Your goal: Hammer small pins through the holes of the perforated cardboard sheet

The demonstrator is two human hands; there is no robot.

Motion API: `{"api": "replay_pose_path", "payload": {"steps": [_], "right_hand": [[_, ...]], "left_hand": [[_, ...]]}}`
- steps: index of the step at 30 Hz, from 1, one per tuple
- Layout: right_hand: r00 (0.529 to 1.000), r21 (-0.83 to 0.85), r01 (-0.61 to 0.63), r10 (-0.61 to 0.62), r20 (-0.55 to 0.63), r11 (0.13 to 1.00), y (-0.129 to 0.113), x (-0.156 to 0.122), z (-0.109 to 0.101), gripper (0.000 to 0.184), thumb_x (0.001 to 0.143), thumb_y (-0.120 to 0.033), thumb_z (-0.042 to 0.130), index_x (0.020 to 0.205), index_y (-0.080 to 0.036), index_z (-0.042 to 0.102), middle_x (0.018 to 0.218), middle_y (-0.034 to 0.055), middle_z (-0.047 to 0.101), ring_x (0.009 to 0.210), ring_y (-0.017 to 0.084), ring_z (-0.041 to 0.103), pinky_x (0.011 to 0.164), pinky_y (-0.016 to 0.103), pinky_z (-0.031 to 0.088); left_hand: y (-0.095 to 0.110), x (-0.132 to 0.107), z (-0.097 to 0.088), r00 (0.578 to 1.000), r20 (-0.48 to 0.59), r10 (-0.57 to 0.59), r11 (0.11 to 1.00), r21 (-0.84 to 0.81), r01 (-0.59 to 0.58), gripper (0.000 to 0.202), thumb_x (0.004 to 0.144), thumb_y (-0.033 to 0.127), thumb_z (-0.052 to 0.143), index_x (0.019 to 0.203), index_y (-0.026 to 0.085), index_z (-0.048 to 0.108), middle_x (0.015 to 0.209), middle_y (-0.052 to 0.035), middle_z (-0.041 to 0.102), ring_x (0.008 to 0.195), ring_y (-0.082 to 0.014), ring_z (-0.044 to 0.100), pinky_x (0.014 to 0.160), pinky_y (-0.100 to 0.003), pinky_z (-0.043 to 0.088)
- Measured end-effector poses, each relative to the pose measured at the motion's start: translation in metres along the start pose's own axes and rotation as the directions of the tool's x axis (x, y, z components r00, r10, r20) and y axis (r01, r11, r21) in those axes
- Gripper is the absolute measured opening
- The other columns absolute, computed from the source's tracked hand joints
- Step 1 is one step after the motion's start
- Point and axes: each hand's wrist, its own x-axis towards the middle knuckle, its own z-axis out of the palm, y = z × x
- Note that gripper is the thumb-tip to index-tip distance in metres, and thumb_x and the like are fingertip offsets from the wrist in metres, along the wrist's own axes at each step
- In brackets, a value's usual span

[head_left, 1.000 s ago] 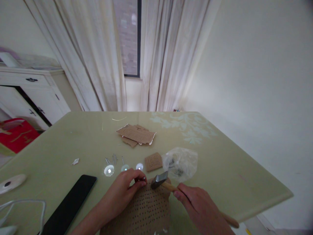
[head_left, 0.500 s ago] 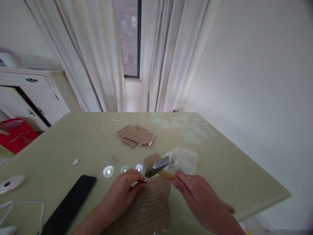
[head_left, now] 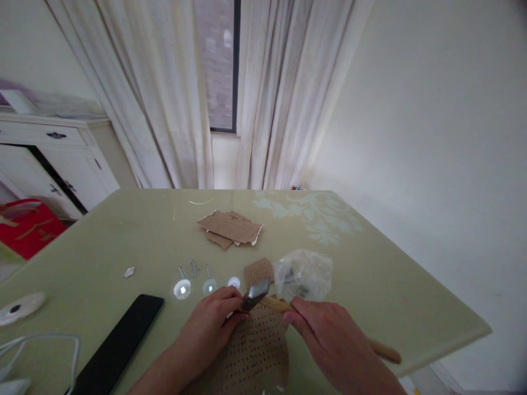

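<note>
My right hand point(head_left: 329, 343) grips the wooden handle of a hammer point(head_left: 256, 294), whose metal head sits low, right against the fingertips of my left hand point(head_left: 208, 326). My left hand is pinched shut on something small at the top edge of a perforated brown cardboard sheet point(head_left: 251, 351) that lies at the near table edge. I cannot make out what the pinch holds. Just beyond lie nails with round shiny heads point(head_left: 182, 287), a small perforated cardboard piece point(head_left: 258, 270) and a clear plastic bag point(head_left: 304, 274) holding dark bits.
A pale green table point(head_left: 370, 285) carries a pile of torn cardboard point(head_left: 229, 226) further back, a black flat slab point(head_left: 117, 345) at the near left, a white disc point(head_left: 18, 308) and a white cable point(head_left: 49, 343). White cabinets point(head_left: 53, 159) and curtains point(head_left: 173, 93) stand behind.
The hammer head rose about half a second ago and has since come down onto the spot my left fingers pinch. My left hand has stayed in place on the cardboard sheet.
</note>
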Motion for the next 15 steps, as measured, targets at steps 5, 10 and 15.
{"api": "replay_pose_path", "payload": {"steps": [5, 10, 15], "right_hand": [[1.0, 0.039, 0.005, -0.005, -0.013, 0.999, 0.001, -0.002, -0.002, 0.035, 0.111, -0.035, 0.051, 0.082, -0.025, 0.068, 0.074, 0.0016, 0.079, 0.067, 0.025, 0.078, 0.061, 0.032, 0.043], [0.999, 0.056, -0.027, 0.028, -0.017, 0.998, 0.003, -0.002, 0.003, 0.032, 0.111, -0.032, 0.053, 0.084, -0.025, 0.069, 0.075, 0.0007, 0.08, 0.068, 0.023, 0.078, 0.062, 0.032, 0.043], [1.0, -0.02, -0.004, 0.005, 0.021, 1.0, 0.005, -0.001, 0.02, 0.031, 0.111, -0.037, 0.054, 0.088, -0.026, 0.072, 0.079, 0.0004, 0.082, 0.07, 0.025, 0.079, 0.061, 0.032, 0.041]], "left_hand": [[0.003, -0.005, -0.004, 0.999, 0.022, -0.045, 0.999, 0.005, 0.044, 0.015, 0.093, 0.026, 0.074, 0.107, 0.029, 0.079, 0.121, -0.0038, 0.075, 0.112, -0.0259, 0.07, 0.1, -0.035, 0.051], [0.004, -0.014, -0.005, 0.994, 0.001, -0.111, 0.99, 0.082, 0.111, 0.039, 0.081, 0.035, 0.088, 0.119, 0.031, 0.078, 0.134, -0.007, 0.073, 0.125, -0.0342, 0.065, 0.111, -0.047, 0.048], [0.004, -0.014, -0.004, 0.987, 0.004, -0.158, 0.982, 0.109, 0.156, 0.045, 0.082, 0.039, 0.087, 0.124, 0.031, 0.076, 0.137, -0.0084, 0.071, 0.125, -0.0358, 0.065, 0.11, -0.049, 0.047]]}}
